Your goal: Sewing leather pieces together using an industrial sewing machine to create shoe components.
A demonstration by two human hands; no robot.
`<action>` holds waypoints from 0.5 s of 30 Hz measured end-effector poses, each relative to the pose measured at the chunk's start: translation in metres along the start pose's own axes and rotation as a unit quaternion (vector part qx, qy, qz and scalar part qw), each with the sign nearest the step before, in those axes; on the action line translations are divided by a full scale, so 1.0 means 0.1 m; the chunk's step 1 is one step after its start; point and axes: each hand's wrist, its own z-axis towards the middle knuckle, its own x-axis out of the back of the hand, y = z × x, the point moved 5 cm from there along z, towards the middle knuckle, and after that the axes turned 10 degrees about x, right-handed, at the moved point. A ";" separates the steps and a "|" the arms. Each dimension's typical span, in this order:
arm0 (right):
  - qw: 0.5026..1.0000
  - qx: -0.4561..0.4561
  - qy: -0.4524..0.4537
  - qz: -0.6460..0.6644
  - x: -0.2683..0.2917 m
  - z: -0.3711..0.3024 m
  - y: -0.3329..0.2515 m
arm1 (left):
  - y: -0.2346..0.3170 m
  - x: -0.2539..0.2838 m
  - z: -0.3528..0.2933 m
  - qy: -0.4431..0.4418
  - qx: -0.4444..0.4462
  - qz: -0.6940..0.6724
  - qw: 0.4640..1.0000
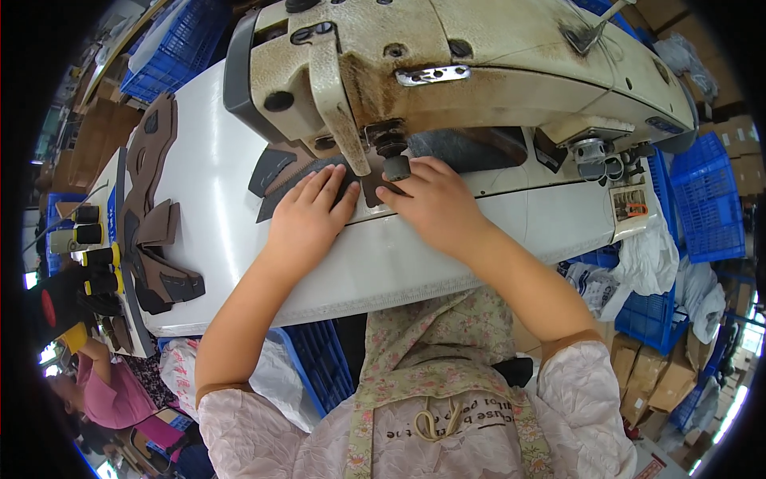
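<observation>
- Industrial sewing machine [479, 64], cream and worn, is seen across the top of the white table [215, 184]; its head overhangs the work.
- Dark grey cut fabric piece [275, 172] is laid flat under the presser foot [395, 164], presumably so that it feeds level.
- Left hand [307, 215] is pressed palm-down on the piece, fingers spread flat, nothing gripped; judged to be steadying it.
- Right hand [435, 199] is laid flat just right of the foot, fingertips touching the piece, apparently guiding its edge.
- Stack of brown cut pieces [155, 231] is kept at the table's left, within reach.
- Thread spools [84, 235] stand at the far left.
</observation>
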 end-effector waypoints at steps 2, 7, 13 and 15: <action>1.000 -0.001 0.006 0.001 0.00 0.01 0.04 | -0.01 0.01 0.03 -0.003 0.005 0.001 1.000; 1.000 -0.007 0.013 0.003 -0.04 0.03 0.10 | -0.04 0.06 0.07 -0.026 0.010 -0.008 1.000; 1.000 -0.008 0.003 -0.025 -0.04 0.01 0.14 | -0.13 0.00 -0.03 -0.048 0.024 -0.041 0.998; 1.000 -0.010 0.005 -0.020 -0.04 0.01 0.15 | -0.17 -0.01 -0.07 -0.048 0.022 -0.053 0.997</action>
